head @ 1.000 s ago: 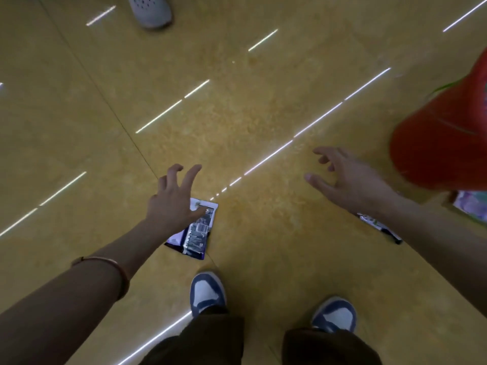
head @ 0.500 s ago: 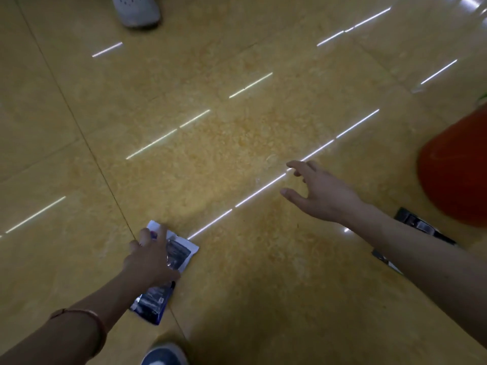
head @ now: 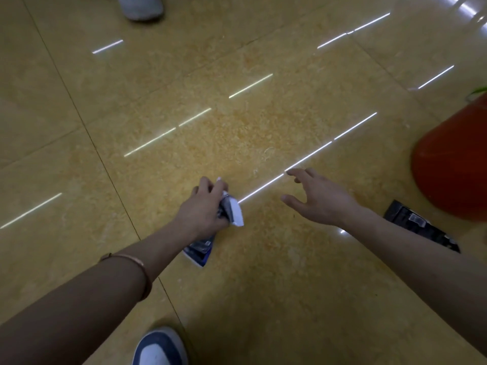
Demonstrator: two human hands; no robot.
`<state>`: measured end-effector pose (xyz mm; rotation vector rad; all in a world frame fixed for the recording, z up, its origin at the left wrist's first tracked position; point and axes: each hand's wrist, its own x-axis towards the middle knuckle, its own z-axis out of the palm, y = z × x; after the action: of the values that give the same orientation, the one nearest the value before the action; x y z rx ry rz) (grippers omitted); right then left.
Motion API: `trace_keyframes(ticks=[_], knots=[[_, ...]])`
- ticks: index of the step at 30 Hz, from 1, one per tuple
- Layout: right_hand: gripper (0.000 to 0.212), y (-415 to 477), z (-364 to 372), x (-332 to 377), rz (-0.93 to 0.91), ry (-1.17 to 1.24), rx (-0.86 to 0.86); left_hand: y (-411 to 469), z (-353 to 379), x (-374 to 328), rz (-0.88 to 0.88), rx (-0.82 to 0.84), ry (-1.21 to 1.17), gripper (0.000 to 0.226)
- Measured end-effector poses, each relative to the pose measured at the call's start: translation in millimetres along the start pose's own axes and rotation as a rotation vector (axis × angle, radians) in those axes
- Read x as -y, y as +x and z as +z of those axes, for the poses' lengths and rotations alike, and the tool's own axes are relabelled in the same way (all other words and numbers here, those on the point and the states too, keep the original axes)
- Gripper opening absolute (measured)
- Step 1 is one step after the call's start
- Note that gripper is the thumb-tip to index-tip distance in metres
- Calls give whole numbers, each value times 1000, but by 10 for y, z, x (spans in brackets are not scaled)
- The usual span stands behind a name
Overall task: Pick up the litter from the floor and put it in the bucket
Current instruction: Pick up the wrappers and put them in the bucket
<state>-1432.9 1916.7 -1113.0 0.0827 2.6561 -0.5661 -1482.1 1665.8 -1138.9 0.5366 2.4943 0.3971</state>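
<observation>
Wrapper (head: 235, 215), blue and white, was crumpled in the left hand (head: 203, 210), whose fingers curled tightly round it over the yellow floor (head: 237, 299). The right hand (head: 319, 202) hovered beside it, fingers spread and holding nothing. Farther right, a dark wrapper (head: 419, 225) lay flat just beside the red bucket (head: 453, 167).

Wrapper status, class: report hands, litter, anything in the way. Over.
Left hand grips blue wrapper. Right hand open, empty. Black wrapper lies on floor beside red bucket.
</observation>
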Motion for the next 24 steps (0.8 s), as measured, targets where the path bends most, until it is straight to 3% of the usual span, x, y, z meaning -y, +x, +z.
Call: trace_keyframes(ticks=[7, 17, 24], knots=[[74, -214, -97, -337, 79, -36, 68, 163, -235, -635, 260, -63, -53, 62], [129, -751, -144, -1421, 543, -111, 309, 123, -251, -827, 267, -98, -76, 79], [138, -930, -92, -1610, 580, -113, 293, 150, -150, -958, 264, -68, -54, 73]])
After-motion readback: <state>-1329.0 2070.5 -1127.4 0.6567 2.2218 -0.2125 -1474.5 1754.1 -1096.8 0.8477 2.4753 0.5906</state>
